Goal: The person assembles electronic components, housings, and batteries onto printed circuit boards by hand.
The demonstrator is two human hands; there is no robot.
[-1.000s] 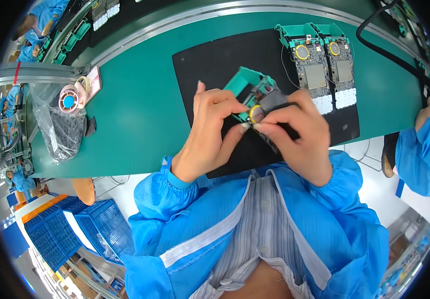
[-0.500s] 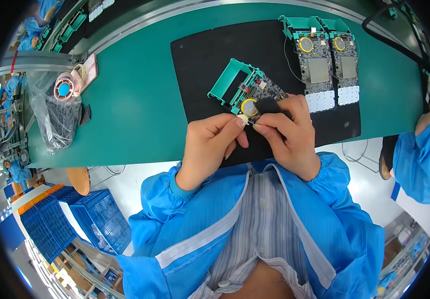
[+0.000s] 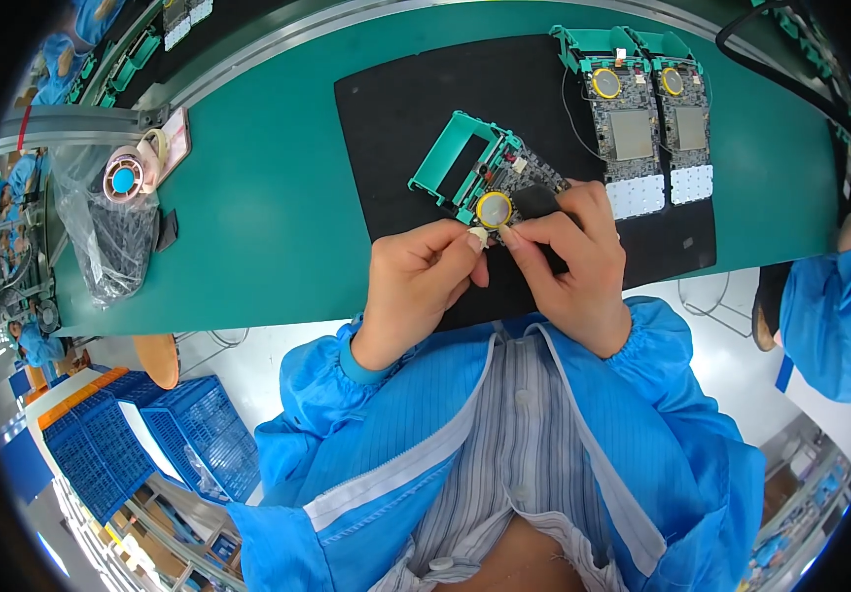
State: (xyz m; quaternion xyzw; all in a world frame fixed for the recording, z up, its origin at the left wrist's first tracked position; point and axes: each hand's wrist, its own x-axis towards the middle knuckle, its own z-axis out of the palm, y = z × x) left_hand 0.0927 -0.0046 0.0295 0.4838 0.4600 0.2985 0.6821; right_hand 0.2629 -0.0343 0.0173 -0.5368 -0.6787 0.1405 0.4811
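"Where is the work right now?"

"At the fingertips: a grey circuit board [image 3: 538,170] joined to a green plastic frame [image 3: 434,161], tilted over the black mat [image 3: 398,123]. The frame lies beyond the left fingers, up and to their left."

"What does each hand have?"

"The left hand [image 3: 414,283] pinches a small cream-coloured piece [image 3: 480,237], too small to identify, at the board's near edge. The right hand [image 3: 576,264] has its fingertips just beside it; whether they grip anything, I cannot tell. A soft black pad [image 3: 536,202] lies by its knuckles."

"How much looks done?"

"The round, yellow-rimmed coin cell [image 3: 494,209] sits on the board, just beyond both sets of fingertips, and the frame looks attached. I'd judge the cream piece unfinished, since fingers are on it."

"And the others?"

"Off to the right of the grip, two similar boards, a nearer one [image 3: 630,135] and a farther one [image 3: 690,135], lie untouched with frames and cells in place. They look further along, though I can't confirm they're complete."
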